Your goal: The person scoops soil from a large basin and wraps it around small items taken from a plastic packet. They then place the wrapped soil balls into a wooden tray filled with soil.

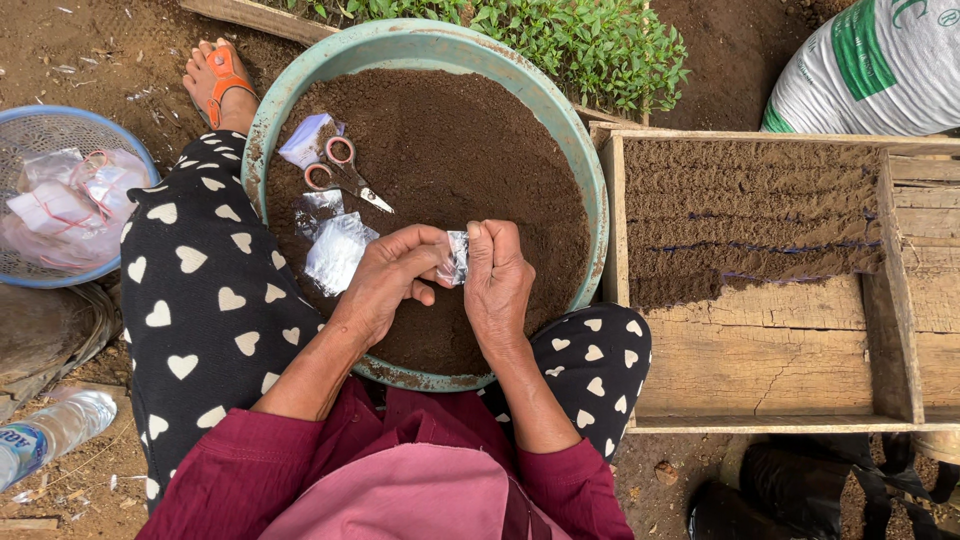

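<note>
head view, looking down on a seated person. the left hand (392, 275) and the right hand (497, 280) are meeting over the near half of a round teal basin (590, 190) filled with dark soil. both are pinching one small clear packet (457, 258), which is sitting between the two sets of fingertips: the left thumb and forefinger are pressing together on its left edge, the right thumb and forefinger are pressing together on its right edge. the packet is standing roughly upright, its long axis running away from the person, with its top end just above the knuckles; its contents are too small to tell. neither hand is nearer than the other, since each is touching the packet, and the packet is hanging clear above the soil, not resting on it.

on the soil to the left of the hands are lying more clear packets (336, 250) and, beyond them, a pair of scissors (347, 175) with pink handles, blades pointing right towards the basin's middle; the left hand is the nearer one to both. to the right of the basin is standing a wooden tray (760, 350) with furrowed soil, well apart from the hands. a blue basket (20, 275) with bagged items is sitting at far left, and green seedlings (590, 45) are growing behind the basin.
</note>
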